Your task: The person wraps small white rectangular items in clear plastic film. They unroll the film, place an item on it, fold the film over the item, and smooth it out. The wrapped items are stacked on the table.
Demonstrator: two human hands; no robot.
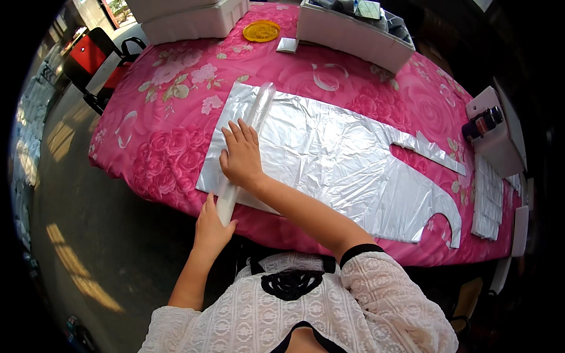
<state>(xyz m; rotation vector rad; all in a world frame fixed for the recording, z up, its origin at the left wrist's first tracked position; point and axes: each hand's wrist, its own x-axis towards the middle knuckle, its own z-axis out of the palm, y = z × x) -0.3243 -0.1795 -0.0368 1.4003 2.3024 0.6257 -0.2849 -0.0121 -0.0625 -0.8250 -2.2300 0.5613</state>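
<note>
A silver plastic sheet (329,153) lies spread over the table, wrinkled, with cut-outs and strap-like ends at its right side, like a vest-shaped bag or apron. Across its left part rests a long translucent tube (262,107), slanting from the far edge to the near edge. At the tube's near end, my left hand (212,232) grips it between thumb and fingers, just off the table edge. My right hand (242,157) reaches across and lies palm down on the tube's middle, fingers stretched out. Part of the tube is hidden under that hand.
Pink flowered cloth (170,112) covers the table. White foam boxes stand at the back, one (353,35) filled with items. Near them are a yellow dish (261,31) and a small silver packet (287,45). At right are folded silver sheets (487,200) and a dark bottle (482,123).
</note>
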